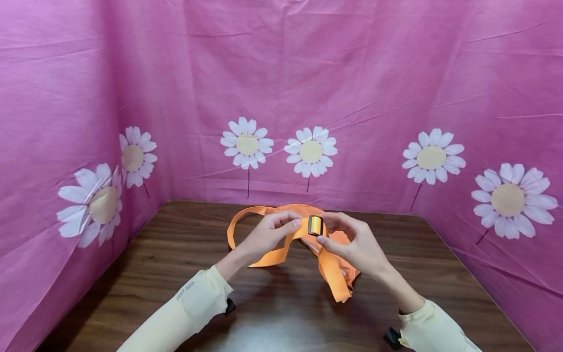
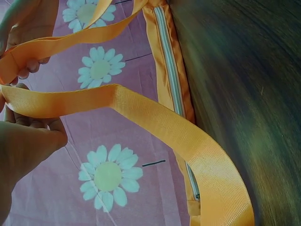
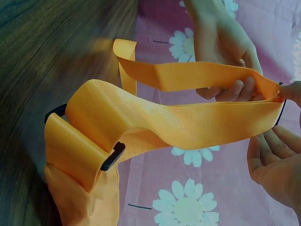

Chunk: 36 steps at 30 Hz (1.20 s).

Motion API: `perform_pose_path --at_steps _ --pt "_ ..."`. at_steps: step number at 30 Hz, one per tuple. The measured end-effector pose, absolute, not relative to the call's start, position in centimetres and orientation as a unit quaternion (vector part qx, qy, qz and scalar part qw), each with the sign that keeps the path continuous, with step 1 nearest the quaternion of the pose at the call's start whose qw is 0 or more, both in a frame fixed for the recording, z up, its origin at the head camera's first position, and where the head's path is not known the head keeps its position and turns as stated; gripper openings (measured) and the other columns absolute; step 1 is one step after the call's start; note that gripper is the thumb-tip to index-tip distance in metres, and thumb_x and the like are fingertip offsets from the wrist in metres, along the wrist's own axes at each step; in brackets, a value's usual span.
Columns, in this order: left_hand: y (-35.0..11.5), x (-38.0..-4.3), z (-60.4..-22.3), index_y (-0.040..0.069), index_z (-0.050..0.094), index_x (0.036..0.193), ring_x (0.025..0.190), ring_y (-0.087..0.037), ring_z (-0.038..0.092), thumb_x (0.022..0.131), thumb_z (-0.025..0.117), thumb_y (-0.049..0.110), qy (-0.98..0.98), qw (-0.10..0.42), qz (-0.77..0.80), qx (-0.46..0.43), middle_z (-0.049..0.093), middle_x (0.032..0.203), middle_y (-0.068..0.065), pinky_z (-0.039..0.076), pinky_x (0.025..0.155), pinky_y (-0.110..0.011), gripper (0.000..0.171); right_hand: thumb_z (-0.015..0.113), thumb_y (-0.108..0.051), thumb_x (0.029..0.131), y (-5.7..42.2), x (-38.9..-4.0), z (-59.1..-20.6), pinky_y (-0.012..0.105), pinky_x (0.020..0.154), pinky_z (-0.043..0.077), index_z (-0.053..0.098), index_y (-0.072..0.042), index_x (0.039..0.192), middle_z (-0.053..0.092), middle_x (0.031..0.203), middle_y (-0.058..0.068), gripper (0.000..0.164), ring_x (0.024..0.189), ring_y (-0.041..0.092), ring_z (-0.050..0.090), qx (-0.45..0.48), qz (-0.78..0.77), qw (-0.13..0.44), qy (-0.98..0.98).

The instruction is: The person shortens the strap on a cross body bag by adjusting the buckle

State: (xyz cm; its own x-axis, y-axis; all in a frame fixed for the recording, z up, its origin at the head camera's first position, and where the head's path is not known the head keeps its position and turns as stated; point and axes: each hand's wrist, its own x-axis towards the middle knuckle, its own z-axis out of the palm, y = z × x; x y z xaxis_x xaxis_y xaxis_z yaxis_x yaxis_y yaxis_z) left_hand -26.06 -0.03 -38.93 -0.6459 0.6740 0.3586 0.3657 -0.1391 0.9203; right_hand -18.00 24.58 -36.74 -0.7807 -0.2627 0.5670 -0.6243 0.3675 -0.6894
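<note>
An orange strap (image 2: 155, 122) runs from an orange bag (image 1: 347, 239) on the table up to both hands. My left hand (image 1: 266, 237) pinches the strap between thumb and fingers, just left of a black slide buckle (image 1: 310, 226). On the other side my right hand (image 1: 360, 244) grips the buckle by its edges, thumb below and fingers above, with the webbing threaded through it. A second black buckle (image 3: 113, 156) sits on the strap near the bag in the right wrist view. A pale zipper (image 2: 167, 52) shows along the bag's side in the left wrist view.
The dark wood table (image 1: 198, 322) lies under everything. Pink cloth (image 1: 281, 73) printed with white daisies hangs at the back and both sides. One loop of strap (image 1: 231, 230) curves out left of the bag, and a wide strap section (image 1: 336, 281) hangs toward the front.
</note>
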Motion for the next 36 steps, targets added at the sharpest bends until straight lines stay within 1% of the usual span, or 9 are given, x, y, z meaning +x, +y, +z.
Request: perform_pose_path --at_steps 3,5,8,13,21,24,27,30,36 --pt "0.0 -26.0 -38.9 0.012 0.070 0.120 0.063 -0.017 0.041 0.106 0.059 0.033 0.641 0.122 0.641 0.404 0.058 0.087 -0.007 0.036 0.058 -0.030 0.027 0.083 -0.009 0.087 24.6 -18.0 -36.7 0.038 0.087 0.052 0.068 -0.015 0.125 0.069 0.104 0.001 0.041 0.097 0.021 0.063 0.279 0.487 0.186 -0.807" --pt "0.1 -26.0 -39.0 0.011 0.070 0.120 0.075 -0.018 0.050 0.106 0.059 0.033 0.638 0.122 0.643 0.407 0.062 0.093 -0.008 0.041 0.067 -0.032 0.028 0.083 -0.007 0.087 24.6 -18.0 -36.6 0.038 0.086 0.052 0.068 -0.015 0.125 0.069 0.104 0.001 0.042 0.097 0.021 0.062 0.280 0.486 0.185 -0.807" --pt "0.2 -26.0 -39.0 0.010 0.070 0.119 0.087 -0.020 0.055 0.105 0.060 0.031 0.638 0.120 0.644 0.405 0.064 0.098 -0.008 0.044 0.077 -0.034 0.027 0.083 -0.005 0.087 24.6 -18.0 -36.7 0.036 0.086 0.051 0.068 -0.014 0.126 0.068 0.104 0.000 0.043 0.097 0.023 0.062 0.281 0.483 0.180 -0.809" --pt "0.4 -25.8 -39.1 0.010 0.071 0.118 0.091 -0.020 0.055 0.105 0.061 0.030 0.643 0.120 0.642 0.400 0.064 0.100 -0.007 0.045 0.080 -0.033 0.026 0.084 -0.004 0.085 24.4 -18.2 -36.7 0.036 0.084 0.051 0.068 -0.014 0.125 0.069 0.103 -0.001 0.044 0.095 0.024 0.063 0.283 0.474 0.174 -0.815" --pt "0.6 -25.7 -39.0 0.009 0.069 0.122 0.101 -0.025 0.062 0.104 0.063 0.032 0.627 0.141 0.656 0.396 0.069 0.108 -0.011 0.049 0.092 -0.039 0.030 0.085 -0.015 0.086 24.2 -18.4 -36.9 0.032 0.084 0.051 0.071 -0.019 0.122 0.072 0.100 -0.004 0.039 0.094 0.018 0.064 0.287 0.457 0.166 -0.825" --pt "0.7 -25.7 -39.0 0.010 0.065 0.127 0.104 -0.026 0.063 0.102 0.066 0.032 0.628 0.143 0.669 0.371 0.070 0.111 -0.010 0.049 0.089 -0.037 0.033 0.084 -0.015 0.087 24.2 -18.5 -37.0 0.032 0.085 0.051 0.070 -0.018 0.123 0.072 0.100 -0.004 0.039 0.095 0.019 0.064 0.288 0.458 0.163 -0.825" --pt "0.8 -25.8 -39.2 0.011 0.060 0.130 0.099 -0.023 0.058 0.101 0.067 0.031 0.632 0.139 0.680 0.345 0.071 0.111 -0.009 0.046 0.079 -0.033 0.036 0.084 -0.013 0.088 24.2 -18.6 -37.2 0.032 0.084 0.051 0.070 -0.018 0.124 0.072 0.102 -0.004 0.039 0.095 0.020 0.064 0.279 0.460 0.159 -0.828" --pt "1.0 -25.8 -39.5 0.007 0.058 0.129 0.097 -0.022 0.056 0.101 0.067 0.029 0.622 0.140 0.693 0.337 0.071 0.109 -0.009 0.043 0.077 -0.032 0.037 0.084 -0.010 0.087 24.0 -18.6 -37.3 0.036 0.082 0.053 0.072 -0.015 0.119 0.071 0.101 -0.001 0.035 0.093 0.023 0.064 0.274 0.465 0.149 -0.829" --pt "1.3 -25.8 -40.0 0.002 0.058 0.128 0.104 -0.021 0.058 0.101 0.067 0.027 0.612 0.144 0.701 0.337 0.072 0.110 -0.008 0.045 0.089 -0.035 0.037 0.084 -0.022 0.088 24.1 -19.0 -38.2 0.035 0.082 0.052 0.073 -0.022 0.116 0.069 0.100 -0.005 0.030 0.093 0.018 0.063 0.268 0.459 0.138 -0.836"
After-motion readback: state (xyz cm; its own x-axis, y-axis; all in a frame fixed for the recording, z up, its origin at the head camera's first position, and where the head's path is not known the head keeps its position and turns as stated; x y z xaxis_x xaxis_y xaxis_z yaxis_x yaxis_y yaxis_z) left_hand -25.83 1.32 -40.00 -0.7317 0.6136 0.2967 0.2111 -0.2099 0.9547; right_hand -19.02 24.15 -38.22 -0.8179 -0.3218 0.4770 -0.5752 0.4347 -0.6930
